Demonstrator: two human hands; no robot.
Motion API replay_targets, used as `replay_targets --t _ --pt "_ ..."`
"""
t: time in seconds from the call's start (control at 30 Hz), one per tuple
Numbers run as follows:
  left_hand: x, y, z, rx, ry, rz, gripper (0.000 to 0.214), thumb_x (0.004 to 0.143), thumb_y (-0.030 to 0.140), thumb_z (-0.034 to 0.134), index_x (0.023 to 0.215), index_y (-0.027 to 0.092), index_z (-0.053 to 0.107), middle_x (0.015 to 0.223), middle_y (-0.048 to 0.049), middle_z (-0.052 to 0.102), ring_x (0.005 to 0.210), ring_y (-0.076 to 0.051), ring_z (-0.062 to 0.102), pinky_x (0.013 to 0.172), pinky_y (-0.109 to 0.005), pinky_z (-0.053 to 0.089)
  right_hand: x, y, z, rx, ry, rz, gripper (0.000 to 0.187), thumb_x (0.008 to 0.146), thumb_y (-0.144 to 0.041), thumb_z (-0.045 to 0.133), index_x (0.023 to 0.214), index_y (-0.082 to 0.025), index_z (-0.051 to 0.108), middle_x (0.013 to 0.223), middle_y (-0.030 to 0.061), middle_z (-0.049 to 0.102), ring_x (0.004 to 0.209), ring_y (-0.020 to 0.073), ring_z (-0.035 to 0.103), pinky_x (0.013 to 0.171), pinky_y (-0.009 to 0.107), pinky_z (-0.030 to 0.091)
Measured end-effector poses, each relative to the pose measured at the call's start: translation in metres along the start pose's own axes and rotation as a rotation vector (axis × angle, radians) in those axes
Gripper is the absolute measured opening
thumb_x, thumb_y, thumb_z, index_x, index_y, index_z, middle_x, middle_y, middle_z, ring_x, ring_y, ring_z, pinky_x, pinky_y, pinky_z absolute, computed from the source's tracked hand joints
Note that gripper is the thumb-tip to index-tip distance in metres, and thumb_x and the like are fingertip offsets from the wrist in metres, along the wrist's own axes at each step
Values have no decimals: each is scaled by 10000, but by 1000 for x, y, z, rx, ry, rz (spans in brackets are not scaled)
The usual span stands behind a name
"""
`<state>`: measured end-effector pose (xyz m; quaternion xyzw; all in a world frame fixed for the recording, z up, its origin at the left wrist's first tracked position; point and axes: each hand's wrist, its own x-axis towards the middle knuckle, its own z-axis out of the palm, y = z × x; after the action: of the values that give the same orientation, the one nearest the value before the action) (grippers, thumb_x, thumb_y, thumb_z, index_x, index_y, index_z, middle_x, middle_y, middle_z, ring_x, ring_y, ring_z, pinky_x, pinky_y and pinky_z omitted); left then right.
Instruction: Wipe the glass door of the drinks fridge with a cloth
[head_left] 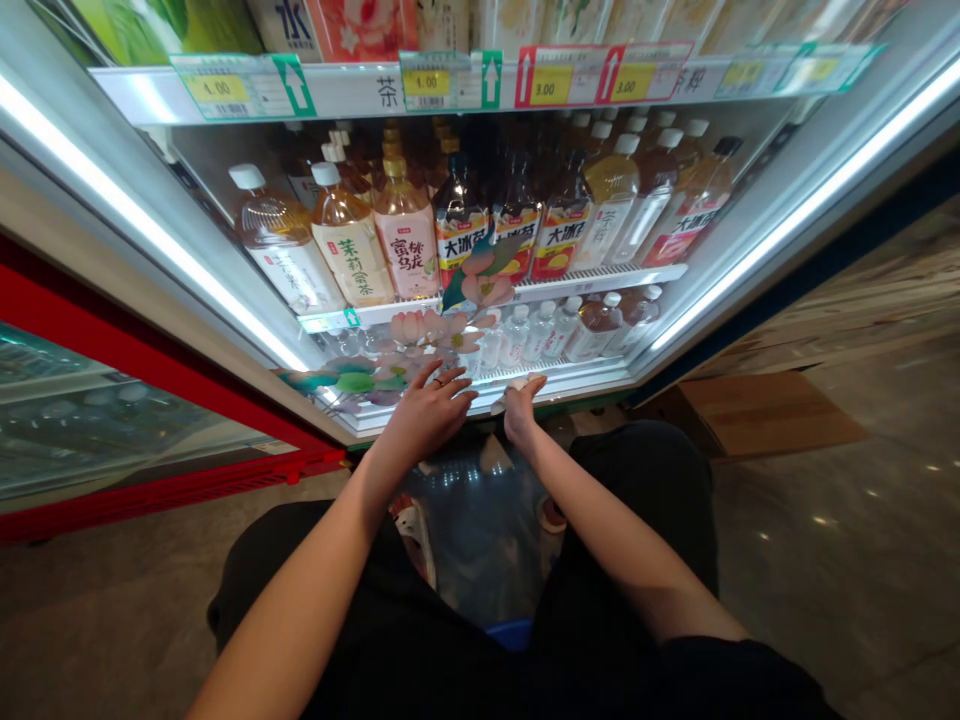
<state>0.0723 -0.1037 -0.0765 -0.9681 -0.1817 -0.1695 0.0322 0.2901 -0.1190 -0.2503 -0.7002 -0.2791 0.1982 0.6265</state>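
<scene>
A large flower decal (424, 330) with pink petals and green leaves spreads across the front of a lit drinks fridge. It seems to lie on the glass, in front of the bottles. My left hand (431, 410) is at its lower edge, palm down with fingers apart, a ring on one finger. Whether those fingertips touch the decal, I cannot tell. To the right, my right hand (521, 405) is closed near the fridge's bottom edge. Something small and pale shows at its fingers, too unclear to name. Below the hands is a pale triangular shape (496, 456).
Behind the decal, tea bottles (409, 235) line the middle shelf, with more bottles (540, 330) below. Price tags (427, 80) run along the upper shelf edge. A red-framed fridge (150, 480) stands at left. Flattened cardboard (772, 412) lies on the floor at right.
</scene>
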Motion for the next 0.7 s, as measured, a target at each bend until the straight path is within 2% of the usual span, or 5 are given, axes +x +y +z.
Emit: replay_targets --t 0.13,0.33,0.47,0.6,0.7 --pt "-4 -4 -6 21 23 -46 283 1065 181 586 1249 268 783 1354 -55 807 1431 -257 661 1370 -554 299 -12 -5 16 -19 81 42 1009 959 -271 419 1735 -222 -225 1862 120 -163 1728 253 -192 1383 642 14" --pt "-18 -12 -17 62 74 -103 277 1092 196 545 1231 276 770 1327 -30 819 1421 -253 672 1360 -552 312 -40 -6 33 -114 34 -110 843 1060 -354 328 1780 -228 -92 1868 118 -158 1743 239 -118 1398 575 71" --pt "-30 -14 -20 60 92 -113 268 1097 205 549 1243 276 762 1328 -28 820 1406 -251 686 1345 -550 335 -46 -7 41 -140 53 -171 801 1087 -354 298 1782 -205 -72 1866 127 -172 1739 251 -145 1401 576 58" --pt "-43 -14 -23 50 109 -128 275 1090 197 561 1256 285 761 1346 -26 816 1415 -253 681 1342 -554 340 -49 -9 47 -204 -63 -324 762 1080 -282 310 1792 -242 41 1884 115 -12 1748 248 -83 1399 615 78" --pt "-51 -15 -25 47 101 -136 274 1089 202 566 1259 279 766 1352 -39 814 1414 -260 684 1347 -567 331 -50 -1 38 -257 -166 -350 751 1043 -220 334 1779 -253 189 1864 113 177 1751 253 -16 1399 631 90"
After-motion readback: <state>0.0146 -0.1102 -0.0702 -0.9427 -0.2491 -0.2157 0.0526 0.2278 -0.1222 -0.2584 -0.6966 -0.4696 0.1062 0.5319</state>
